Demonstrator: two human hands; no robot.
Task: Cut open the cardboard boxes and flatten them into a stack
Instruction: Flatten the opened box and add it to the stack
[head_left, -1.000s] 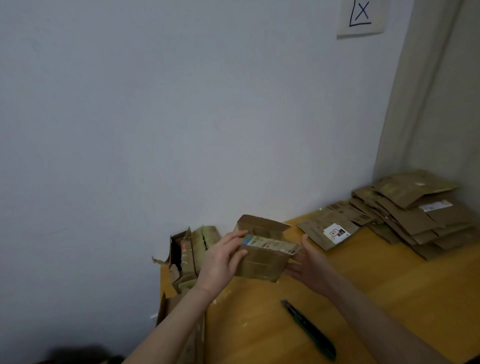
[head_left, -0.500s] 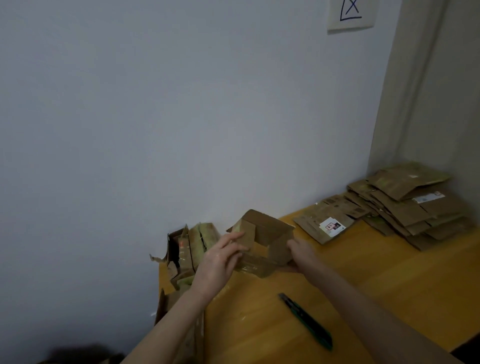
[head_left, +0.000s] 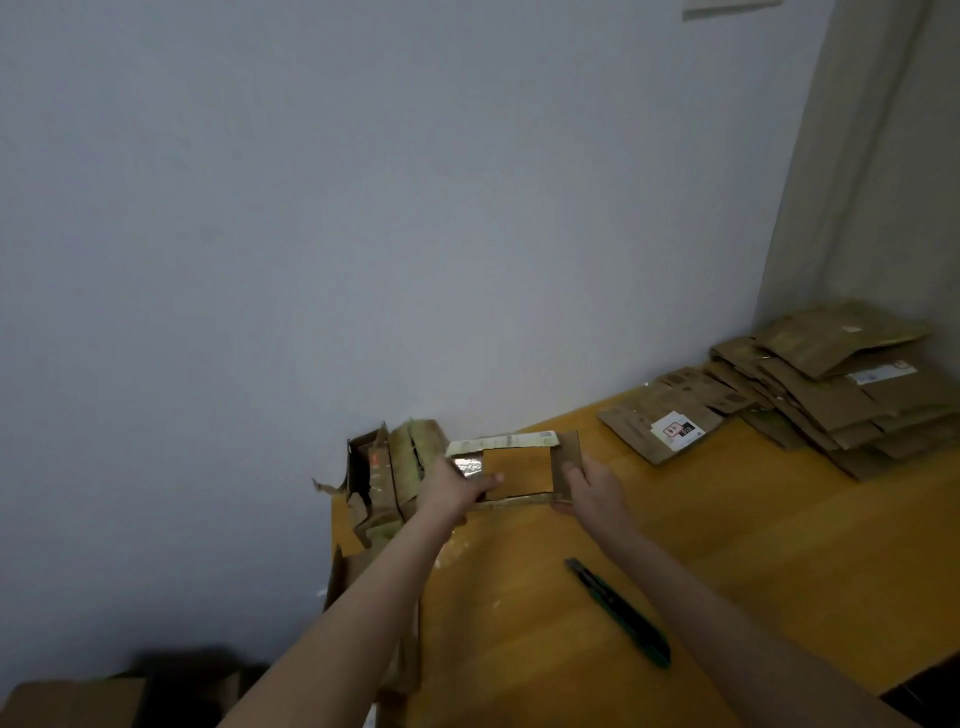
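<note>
A small cardboard box (head_left: 566, 460), open at both ends, stands on the wooden table (head_left: 753, 545); I see the tabletop straight through it. My left hand (head_left: 452, 486) grips its left wall, fingers reaching inside. My right hand (head_left: 592, 488) holds its right wall. A white label strip runs along the box's far top edge. The stack of flattened boxes (head_left: 831, 384) lies at the table's far right. A dark green utility knife (head_left: 618, 613) lies on the table near my right forearm.
Several torn, unflattened boxes (head_left: 384, 467) lean at the table's left end against the wall. More cardboard (head_left: 363, 582) hangs off the left edge. A brown carton (head_left: 78, 701) sits on the floor at the lower left. A curtain hangs at the right.
The box was held up between both hands with its flaps up; now it sits lower on the table, spread into an open frame. My view has tilted down.
</note>
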